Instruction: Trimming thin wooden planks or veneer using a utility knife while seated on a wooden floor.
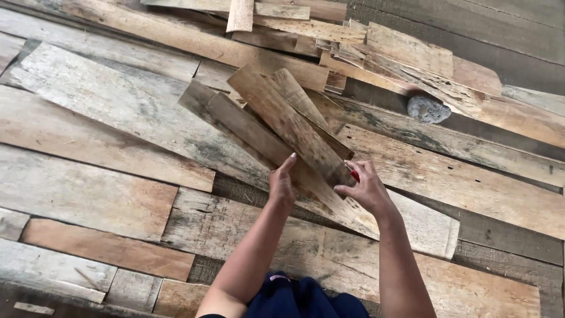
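- Left hand (282,184) presses its palm and fingers against the near end of a fan of wooden slats (282,126), thumb raised, fingers hidden behind the wood.
- Right hand (366,189) curls loosely at the other edge of the same bundle, pinching a small red object (355,175) (too small to tell what it is) against the slats.
- Slats spread out fanwise, tilted up and away from the person, above the floor of weathered planks (112,147).
- Farther off, loose boards (376,53) lie heaped, with a grey stone (428,109) resting just beside them.
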